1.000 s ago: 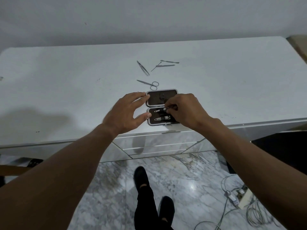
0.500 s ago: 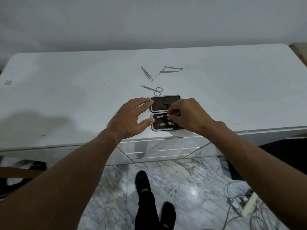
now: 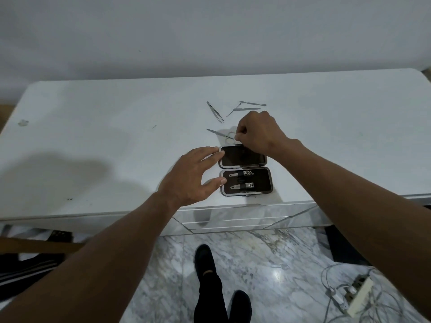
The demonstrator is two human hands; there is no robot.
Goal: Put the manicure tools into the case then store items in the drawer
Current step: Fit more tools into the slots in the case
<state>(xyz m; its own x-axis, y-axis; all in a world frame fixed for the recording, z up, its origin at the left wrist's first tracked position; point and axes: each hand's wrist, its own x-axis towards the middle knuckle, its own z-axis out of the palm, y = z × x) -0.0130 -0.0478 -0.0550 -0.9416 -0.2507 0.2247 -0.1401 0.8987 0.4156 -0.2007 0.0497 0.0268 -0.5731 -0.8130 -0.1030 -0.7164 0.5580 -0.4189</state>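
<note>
Case (image 3: 245, 157) open with two clippers (image 3: 241, 180), four loose tools, right hand (image 3: 257, 134) grip pinching scissors (image 3: 220, 134), left hand (image 3: 189, 180) spread.

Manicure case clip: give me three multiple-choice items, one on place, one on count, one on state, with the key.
1. Where does the manicure case sit?
A. near the white tabletop's front edge
B. on the floor
C. against the wall

2. How many nail clippers are in the case's near half?
A. none
B. two
C. five

3. What is the case's state?
A. shut
B. upside down
C. open flat

Key: 1 A, it lies just behind the front edge, with the left hand at its side. 2 B, two lie one behind the other. 3 C, both halves face up, while the right hand pinches at the scissors beyond it.
</note>
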